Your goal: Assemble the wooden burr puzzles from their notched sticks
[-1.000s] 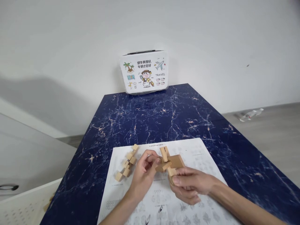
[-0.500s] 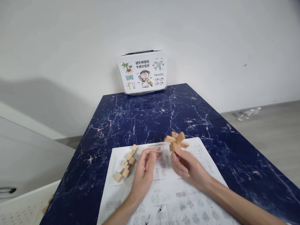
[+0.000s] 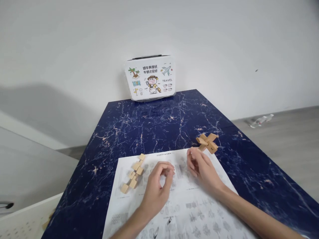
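Observation:
An interlocking wooden burr puzzle [image 3: 207, 142], a star-like cross of short bars, rests at the top right edge of the printed sheet [image 3: 184, 199]. Just below it is my right hand [image 3: 203, 167], its fingers loosely curled and slightly apart with nothing in them. Over the middle of the sheet, my left hand [image 3: 159, 182] is bent into a ring, thumb and fingertips together around bare air. To its left, a second wooden puzzle [image 3: 133, 173] of small joined cubes lies in a slanting zigzag on the paper.
A white cartoon-printed case [image 3: 151, 79] stands at the table's far end, against the wall. The blue marbled table [image 3: 159, 122] narrows away from me. Beside its left edge sits a white perforated basket [image 3: 27, 215]. A clear plastic bottle [image 3: 261, 121] lies on the floor at right.
The burr puzzle has moved right and been set down, and my right hand has let it go. My left hand's fingers have closed toward the thumb. The cube puzzle lies as before.

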The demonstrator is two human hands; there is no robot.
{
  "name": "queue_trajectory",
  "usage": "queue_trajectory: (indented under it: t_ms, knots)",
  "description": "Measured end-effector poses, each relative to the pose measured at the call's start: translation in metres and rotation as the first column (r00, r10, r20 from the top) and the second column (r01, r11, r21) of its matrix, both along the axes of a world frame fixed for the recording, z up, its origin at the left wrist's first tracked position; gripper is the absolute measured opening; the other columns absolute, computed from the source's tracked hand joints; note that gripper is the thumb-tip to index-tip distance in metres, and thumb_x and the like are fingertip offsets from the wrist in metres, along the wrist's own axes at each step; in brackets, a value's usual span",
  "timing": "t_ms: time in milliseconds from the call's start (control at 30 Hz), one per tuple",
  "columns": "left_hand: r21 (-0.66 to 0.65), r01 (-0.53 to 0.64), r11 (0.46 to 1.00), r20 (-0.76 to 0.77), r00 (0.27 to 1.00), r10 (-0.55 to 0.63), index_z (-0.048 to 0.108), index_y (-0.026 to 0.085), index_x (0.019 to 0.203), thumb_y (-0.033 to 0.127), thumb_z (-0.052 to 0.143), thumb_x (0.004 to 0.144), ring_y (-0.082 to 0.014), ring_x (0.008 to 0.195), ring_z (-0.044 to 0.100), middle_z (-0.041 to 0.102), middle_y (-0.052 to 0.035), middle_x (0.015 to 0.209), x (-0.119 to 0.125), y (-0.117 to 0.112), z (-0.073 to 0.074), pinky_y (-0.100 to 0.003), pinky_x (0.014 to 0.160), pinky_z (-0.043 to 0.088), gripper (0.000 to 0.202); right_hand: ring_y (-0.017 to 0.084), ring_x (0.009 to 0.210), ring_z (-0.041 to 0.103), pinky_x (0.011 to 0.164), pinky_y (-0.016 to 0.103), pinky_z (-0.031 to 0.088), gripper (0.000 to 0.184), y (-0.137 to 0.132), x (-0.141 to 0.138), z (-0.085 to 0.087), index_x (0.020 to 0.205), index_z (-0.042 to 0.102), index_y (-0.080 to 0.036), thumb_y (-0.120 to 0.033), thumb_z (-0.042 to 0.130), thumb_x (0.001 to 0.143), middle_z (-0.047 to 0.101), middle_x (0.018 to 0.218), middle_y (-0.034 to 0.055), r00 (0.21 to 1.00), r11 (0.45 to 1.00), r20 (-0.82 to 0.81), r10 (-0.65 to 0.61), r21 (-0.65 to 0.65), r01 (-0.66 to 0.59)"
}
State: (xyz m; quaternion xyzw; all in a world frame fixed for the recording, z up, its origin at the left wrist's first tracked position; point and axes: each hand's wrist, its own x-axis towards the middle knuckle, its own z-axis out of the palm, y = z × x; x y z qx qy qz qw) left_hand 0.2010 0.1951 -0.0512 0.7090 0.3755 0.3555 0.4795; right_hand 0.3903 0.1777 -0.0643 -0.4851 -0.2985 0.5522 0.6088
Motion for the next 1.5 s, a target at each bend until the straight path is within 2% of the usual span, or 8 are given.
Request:
queue_trajectory:
  t_ms: [167,333,567,767,967,1067,1267,1500]
  knots:
    - [0.065,0.059,0.996,-0.097,0.994,-0.052,0.061,0.023,0.102,0.026,0.049,0.106,-0.0207,0.089,0.063,0.067,-0.006,0.099,-0.002,-0.004,0.0,-0.033,0.083,0.05,0.014,0.012,0.046,0.037,0.049,0.027,0.033,0.044,-0.004,-0.004,-0.002,0.083,0.055,-0.022,-0.06,0.051,0.104,0.044,0.053,-0.0076,0.933,0.983,0.319,0.167,0.023,-0.184]
    - [0.297,0.137,0.945,-0.251,0.966,-0.061,0.06,0.025,0.105,0.018,0.047,0.105,-0.0229,0.099,0.064,0.067,-0.0056,0.103,-0.01,-0.003,0.008,-0.037,0.091,0.05,0.014,0.014,0.047,0.039,0.052,0.028,0.035,0.046,-0.005,-0.004,-0.001,0.081,0.055,-0.023,-0.063,0.049,0.103,0.045,0.051,-0.0071,0.877,0.973,0.435,0.206,0.002,-0.23]
    - [0.641,0.014,0.767,-0.464,0.804,0.372,0.054,0.024,0.125,0.026,0.059,0.099,-0.0338,0.125,0.055,0.059,-0.0127,0.131,-0.059,0.016,0.004,-0.052,0.106,0.045,0.027,0.014,0.05,0.039,0.054,0.028,0.034,0.046,-0.007,-0.006,0.004,0.078,0.055,-0.023,-0.061,0.047,0.104,0.044,0.052,-0.0062,0.842,0.969,0.491,0.226,-0.023,-0.246]
    - [0.64,-0.069,0.765,-0.568,0.629,0.531,0.044,0.02,0.141,0.048,0.059,0.098,-0.0385,0.123,0.054,0.053,-0.0174,0.14,-0.105,0.012,-0.012,-0.06,0.102,0.047,0.054,0.014,0.049,0.037,0.053,0.028,0.033,0.045,-0.01,-0.007,0.003,0.079,0.055,-0.023,-0.058,0.046,0.104,0.043,0.052,-0.0066,0.82,0.964,0.521,0.238,-0.023,-0.265]
    - [0.629,-0.095,0.772,-0.596,0.58,0.556,0.044,0.02,0.142,0.059,0.061,0.094,-0.0383,0.119,0.061,0.057,-0.0161,0.134,-0.122,0.013,-0.014,-0.055,0.098,0.053,0.064,0.014,0.05,0.038,0.052,0.028,0.031,0.044,-0.01,-0.008,0.004,0.079,0.056,-0.023,-0.058,0.046,0.104,0.043,0.054,-0.0058,0.807,0.961,0.537,0.247,-0.026,-0.277]
    - [0.632,-0.031,0.775,-0.633,0.556,0.539,0.05,0.021,0.135,0.062,0.064,0.091,-0.0368,0.112,0.067,0.06,-0.0144,0.131,-0.12,0.02,-0.011,-0.049,0.091,0.057,0.062,0.014,0.051,0.039,0.053,0.028,0.032,0.045,-0.01,-0.008,0.005,0.078,0.056,-0.023,-0.058,0.045,0.104,0.045,0.055,-0.0051,0.797,0.959,0.551,0.249,-0.025,-0.282]
    - [0.582,0.066,0.81,-0.728,0.487,0.483,0.059,0.022,0.117,0.058,0.062,0.095,-0.0237,0.072,0.073,0.067,-0.0069,0.118,-0.102,0.033,-0.005,-0.035,0.058,0.054,0.042,0.015,0.05,0.04,0.053,0.029,0.032,0.043,-0.009,-0.006,0.002,0.079,0.057,-0.023,-0.055,0.047,0.105,0.047,0.055,-0.0045,0.787,0.955,0.565,0.249,-0.008,-0.297]
    - [0.602,0.128,0.788,-0.693,0.573,0.436,0.058,0.023,0.099,0.052,0.057,0.1,-0.0196,0.07,0.069,0.068,-0.0011,0.091,-0.079,0.038,-0.007,-0.029,0.055,0.044,0.029,0.015,0.051,0.043,0.054,0.029,0.032,0.041,-0.008,-0.006,0.0,0.08,0.057,-0.022,-0.052,0.046,0.106,0.049,0.055,-0.0044,0.778,0.951,0.578,0.246,0.013,-0.31]
